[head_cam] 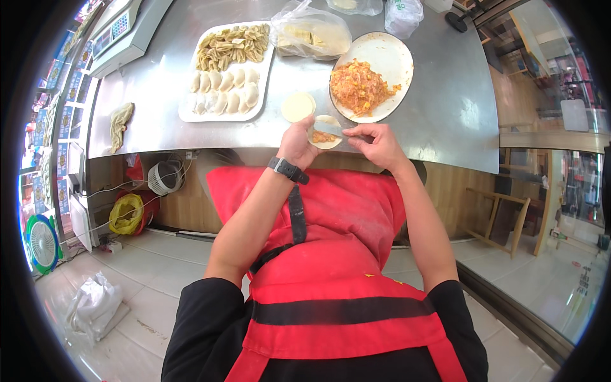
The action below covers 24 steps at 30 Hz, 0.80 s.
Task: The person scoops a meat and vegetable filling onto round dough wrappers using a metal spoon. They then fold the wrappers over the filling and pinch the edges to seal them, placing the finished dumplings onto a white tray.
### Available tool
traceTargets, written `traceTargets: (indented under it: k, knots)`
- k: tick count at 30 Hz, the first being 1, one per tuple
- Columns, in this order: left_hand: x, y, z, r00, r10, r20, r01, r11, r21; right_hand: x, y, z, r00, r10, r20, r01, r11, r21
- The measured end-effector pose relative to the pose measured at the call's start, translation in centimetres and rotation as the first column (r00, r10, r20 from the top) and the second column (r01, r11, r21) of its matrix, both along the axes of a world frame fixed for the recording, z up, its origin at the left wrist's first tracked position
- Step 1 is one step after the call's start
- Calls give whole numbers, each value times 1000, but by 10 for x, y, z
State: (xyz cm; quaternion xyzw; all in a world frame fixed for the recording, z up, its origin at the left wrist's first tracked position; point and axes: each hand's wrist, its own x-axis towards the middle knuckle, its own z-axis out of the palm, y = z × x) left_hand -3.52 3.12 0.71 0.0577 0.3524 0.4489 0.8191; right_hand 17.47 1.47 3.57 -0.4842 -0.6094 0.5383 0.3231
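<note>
My left hand point(299, 145), with a black watch at the wrist, holds a round dumpling wrapper point(326, 119) with orange filling point(324, 137) on it. In my right hand point(379, 143) is a flat metal spreader point(331, 129), its blade over the wrapper. Behind my left hand a few loose wrappers point(298, 107) lie on the steel table. An oval white plate point(398, 62) holds a mound of orange filling with yellow bits point(360, 87). On a white tray point(187, 112) lie rows of pale folded dumplings point(222, 102), with greenish pleated ones point(234, 47) behind them.
Clear plastic bags with pale contents point(312, 38) stand behind the tray and plate. A weighing scale point(117, 36) sits at the back left, and a crumpled cloth point(121, 125) lies near the table's left end. A glass partition point(563, 191) is on the right.
</note>
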Motion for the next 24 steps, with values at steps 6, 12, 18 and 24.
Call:
traceTargets:
  k: [6,12,18,24]
  knots:
    - [-5,-1,-2,1000,5,-2,-5,1000,-9,25,-2,3,996,-20,-89,12,996,-88]
    - [-14,-1,-9,997,-16,82,19,999,-35,18,-13,1,999,20,31,-17,994,-106]
    - [-3,-4,0,1000,-23,5,22,1000,18,12,4,-4,992,-102,-73,106,993,53]
    - [-7,-5,3,995,-60,-80,61,998,13,33,9,-8,1000,-18,-6,18,996,-83]
